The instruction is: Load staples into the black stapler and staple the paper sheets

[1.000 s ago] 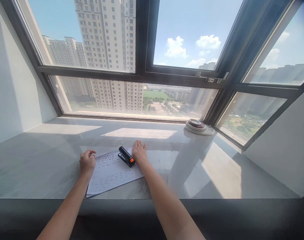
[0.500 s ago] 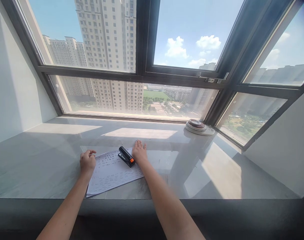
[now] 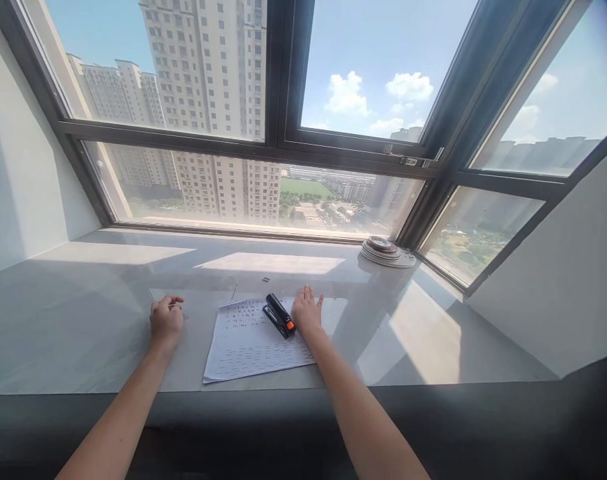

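Note:
A printed sheet of paper (image 3: 253,343) lies on the grey stone windowsill (image 3: 83,320), close to its front edge. A black stapler with an orange tip (image 3: 279,315) rests on the sheet's upper right part. My right hand (image 3: 307,310) lies flat with fingers spread at the sheet's top right corner, just right of the stapler. My left hand (image 3: 166,320) rests on the bare sill to the left of the paper and apart from it. Its fingers are curled, with thumb and forefinger pinched on something too small to make out.
A stack of round flat discs (image 3: 387,252) sits at the back right corner by the dark window frame (image 3: 278,150). A tiny dark bit (image 3: 266,279) lies on the sill behind the paper. White walls close in both sides.
The paper, the stapler and my right hand have shifted right together. My left hand is off the sheet and rests on the bare sill.

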`<state>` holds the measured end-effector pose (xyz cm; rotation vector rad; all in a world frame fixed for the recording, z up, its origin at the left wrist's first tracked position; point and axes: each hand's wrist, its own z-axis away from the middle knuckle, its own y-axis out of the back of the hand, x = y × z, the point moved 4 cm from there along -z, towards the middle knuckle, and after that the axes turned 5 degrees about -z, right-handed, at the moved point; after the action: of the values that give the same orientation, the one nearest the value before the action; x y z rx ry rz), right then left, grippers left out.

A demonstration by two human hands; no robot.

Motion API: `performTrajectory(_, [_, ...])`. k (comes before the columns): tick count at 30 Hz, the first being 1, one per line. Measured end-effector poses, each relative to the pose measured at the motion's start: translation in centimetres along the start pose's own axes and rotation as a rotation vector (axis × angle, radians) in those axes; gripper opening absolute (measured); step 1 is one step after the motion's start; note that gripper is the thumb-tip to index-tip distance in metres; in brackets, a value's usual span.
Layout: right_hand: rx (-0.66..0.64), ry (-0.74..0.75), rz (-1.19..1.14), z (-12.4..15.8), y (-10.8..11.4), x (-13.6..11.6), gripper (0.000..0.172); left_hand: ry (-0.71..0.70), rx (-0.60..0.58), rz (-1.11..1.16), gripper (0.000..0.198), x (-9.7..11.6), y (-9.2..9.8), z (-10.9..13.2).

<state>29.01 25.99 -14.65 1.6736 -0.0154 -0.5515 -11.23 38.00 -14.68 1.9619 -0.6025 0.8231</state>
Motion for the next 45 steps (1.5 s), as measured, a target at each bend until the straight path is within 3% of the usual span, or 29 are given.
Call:
performTrajectory(4, [0.053, -0.115, 0.049, 1.6, 1.9, 5.5, 0.061, -0.011, 0.005, -0.022, 0.028, 0.0, -0.1, -0.1])
performTrajectory(12, [0.146, -0.12, -0.069, 1.8, 3.6, 8.4, 0.056, -0.003, -0.033, -0.049, 0.024, 1.1, 0.5, 0.4])
performTrajectory(16, [0.293, -0.056, -0.198, 2.5, 6.6, 13.0, 0.043, -0.015, -0.039, -0.062, 0.026, 1.3, 0.4, 0.3])
performTrajectory(20, [0.313, -0.019, -0.195, 3.6, 8.4, 16.8, 0.03, -0.04, -0.024, -0.09, 0.024, 1.0, 0.0, 0.0])
performTrajectory(26, [0.312, 0.002, 0.048, 3.6, 8.0, 15.2, 0.021, -0.026, -0.039, -0.09, 0.024, 1.2, 0.0, 0.1])
performTrajectory(33, [0.264, -0.04, 0.125, 3.6, 8.1, 14.7, 0.021, -0.045, -0.064, -0.129, 0.023, 2.8, 0.6, 0.4])
performTrajectory(36, [0.258, -0.038, 0.134, 3.6, 8.1, 14.7, 0.022, -0.153, -0.072, -0.195, 0.024, 4.7, 0.4, 1.5])
performTrajectory(38, [0.261, -0.034, 0.133, 3.6, 8.0, 14.7, 0.021, -0.286, -0.144, -0.224, 0.026, 7.1, -0.8, 2.7])
performTrajectory(42, [0.27, -0.031, 0.122, 3.5, 7.9, 14.8, 0.019, -0.62, -0.433, -0.124, 0.039, 13.9, -6.1, 5.4])
performTrajectory(45, [0.281, -0.021, 0.128, 3.6, 8.1, 14.7, 0.018, -0.742, -0.58, -0.192, 0.045, 17.5, -10.7, 6.5])
